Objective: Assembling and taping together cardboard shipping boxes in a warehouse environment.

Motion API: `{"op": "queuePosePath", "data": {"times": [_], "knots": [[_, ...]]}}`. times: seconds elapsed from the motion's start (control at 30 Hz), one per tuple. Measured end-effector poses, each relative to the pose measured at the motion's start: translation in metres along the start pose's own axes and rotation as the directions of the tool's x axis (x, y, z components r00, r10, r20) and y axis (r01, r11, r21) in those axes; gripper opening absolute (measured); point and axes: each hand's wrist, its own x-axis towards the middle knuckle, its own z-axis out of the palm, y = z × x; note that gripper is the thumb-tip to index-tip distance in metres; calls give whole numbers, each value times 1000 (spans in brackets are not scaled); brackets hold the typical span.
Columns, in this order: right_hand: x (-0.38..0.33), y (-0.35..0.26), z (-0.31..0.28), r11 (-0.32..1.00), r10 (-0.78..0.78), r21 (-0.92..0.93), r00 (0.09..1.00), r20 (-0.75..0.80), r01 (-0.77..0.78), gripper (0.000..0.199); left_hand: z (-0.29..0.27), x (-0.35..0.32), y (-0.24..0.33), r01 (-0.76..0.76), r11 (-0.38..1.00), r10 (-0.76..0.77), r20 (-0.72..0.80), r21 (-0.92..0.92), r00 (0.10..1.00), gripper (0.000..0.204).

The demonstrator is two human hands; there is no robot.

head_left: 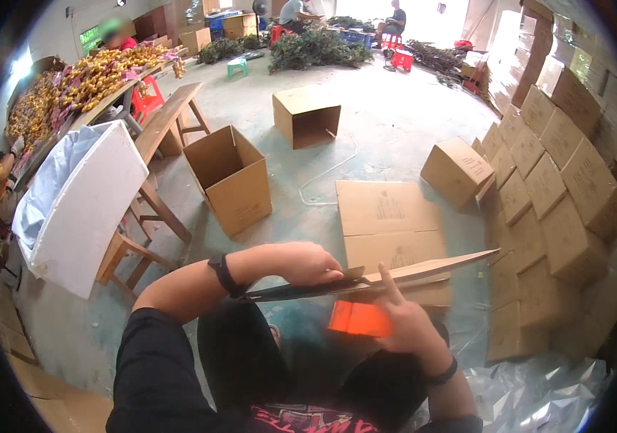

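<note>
Seated over the concrete floor point(395, 115), knees at six o'clock, a flattened carton blank point(424, 273) held edge-on across the lap.

Left hand point(307, 263) curled over the near, nine o'clock end of the blank, fingers folded down onto its top edge and dark flap, clenched on it. Black wristband just behind, forearm running in from eight o'clock.

Long axis of the blank running from about nine o'clock to two o'clock, rising slightly toward its far tip, which hangs free above the floor. Seen almost edge-on, so only a thin tan strip and a dark underside visible.

Right hand point(406, 325) below and just past the middle of the blank, index finger pointing up and touching its underside, remaining fingers wrapped round an orange, blurred thing point(359, 319) — possibly a tape dispenser, too smeared to tell. Thus the left hand at the end of the axis, the right hand nearer its centre and beneath it; both touching the blank, the far tip unsupported.

Beyond, at twelve o'clock, more flat blanks point(388, 220) lying on the floor directly behind the held one. At ten o'clock, an open brown box point(230, 177) standing beside a wooden bench point(164, 130) and a white foam box point(85, 209). At three o'clock, a stacked wall of closed cartons point(561, 180), with clear plastic sheeting point(539, 397) at five o'clock.
</note>
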Motion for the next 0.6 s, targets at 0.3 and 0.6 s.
{"op": "queuePosePath", "data": {"times": [0.3,0.6], "knots": [[-42,-9,1,989,78,-133,995,69,-69,49,-27,-6,-7,156,907,-98,-166,391,981,31],[-65,-31,-62,951,114,284,993,38,-120,47,-78,-61,-73,522,747,-641,-236,-411,730,43]]}}
